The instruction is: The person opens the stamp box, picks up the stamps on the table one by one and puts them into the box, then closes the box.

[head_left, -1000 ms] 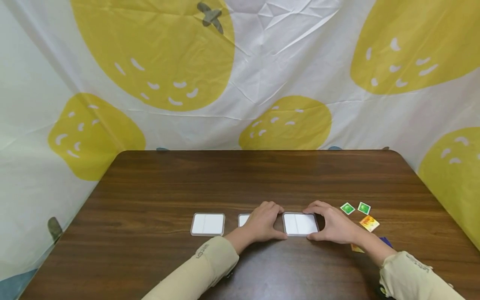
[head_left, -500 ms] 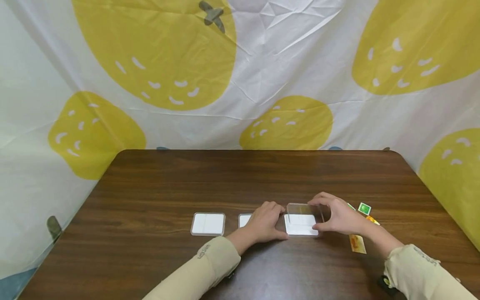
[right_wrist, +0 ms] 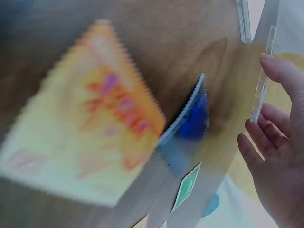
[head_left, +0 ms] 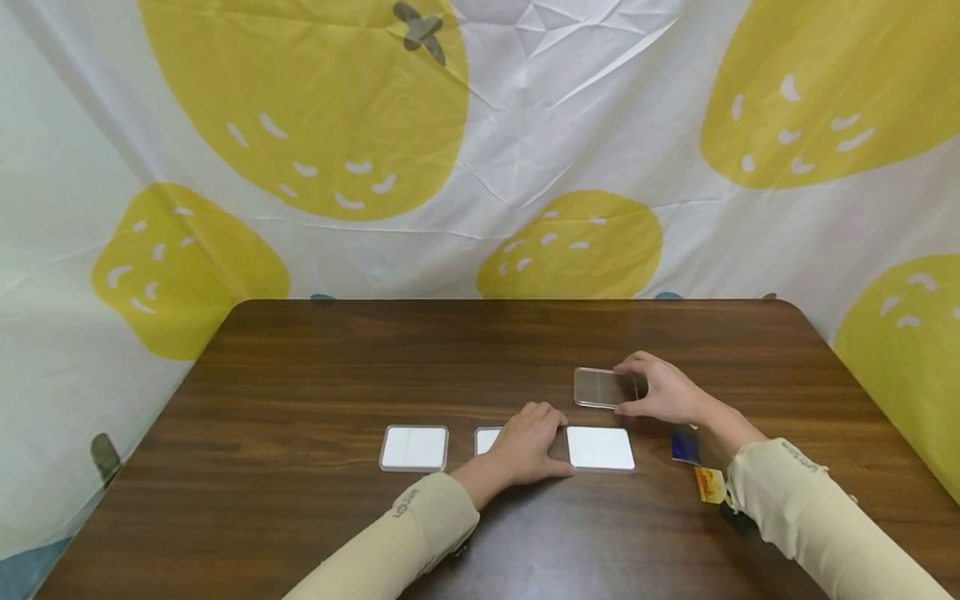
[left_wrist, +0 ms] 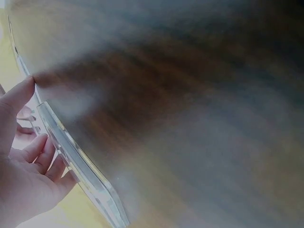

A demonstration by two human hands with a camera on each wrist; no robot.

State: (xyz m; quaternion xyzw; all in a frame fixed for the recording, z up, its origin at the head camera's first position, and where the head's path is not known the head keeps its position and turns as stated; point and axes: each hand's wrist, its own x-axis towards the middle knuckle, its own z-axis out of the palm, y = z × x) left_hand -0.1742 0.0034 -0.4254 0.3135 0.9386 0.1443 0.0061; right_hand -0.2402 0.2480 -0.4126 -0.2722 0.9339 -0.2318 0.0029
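Observation:
The clear plastic lid [head_left: 594, 387] of a flat case is held by its right end between the thumb and fingers of my right hand [head_left: 663, 392]. It is raised behind its white-bottomed case base [head_left: 602, 448], which lies on the table. My left hand [head_left: 523, 444] grips that base at its left side, thumb on the near corner and a finger at the far one. Partly hidden under this hand is a second clear case [head_left: 487, 438]. In the right wrist view, thumb and fingertips pinch the lid edge [right_wrist: 261, 85].
Another clear case with a white inside [head_left: 414, 448] lies at the left. Stamps lie by my right forearm: a blue stamp [head_left: 686, 447], an orange stamp [head_left: 710, 485] and a green stamp [right_wrist: 186, 187]. A fruit-print cloth [head_left: 375, 250] hangs behind the wooden table [head_left: 315, 358].
My right hand has lifted the clear lid off the case and carried it away towards the back of the table. The base has stayed in place under my still left hand.

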